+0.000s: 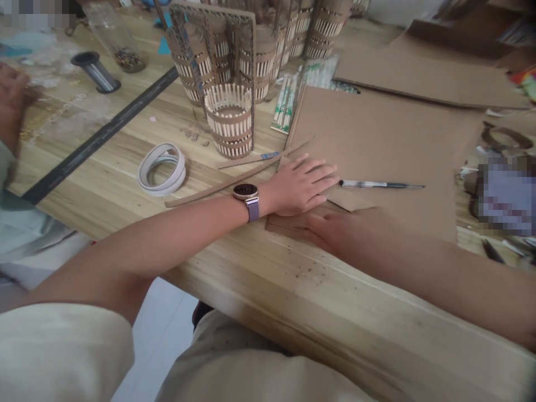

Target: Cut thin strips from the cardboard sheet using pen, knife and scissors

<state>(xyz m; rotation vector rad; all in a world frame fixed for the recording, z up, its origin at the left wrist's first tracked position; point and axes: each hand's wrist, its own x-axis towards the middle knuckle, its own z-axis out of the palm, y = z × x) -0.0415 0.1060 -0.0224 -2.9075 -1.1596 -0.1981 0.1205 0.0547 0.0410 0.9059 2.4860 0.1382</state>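
Observation:
My left hand (302, 185), with a watch on the wrist, lies flat and open on the near left corner of a brown cardboard sheet (385, 145). My right hand (347, 231) also rests flat on the sheet's near edge, fingers stretched toward the left, just below the left hand. A slim pen or craft knife (381, 184) lies on the cardboard right of my left fingertips, untouched. Thin cardboard strips (234, 178) lie beside my left wrist.
Stick-and-cardboard baskets (230, 120) stand at the back of the wooden table (268, 290). A tape roll (162, 168), a long black ruler (96, 139), a glass jar (115, 39) and a metal cylinder (95, 70) lie left. Another person's hand (10, 100) is at far left.

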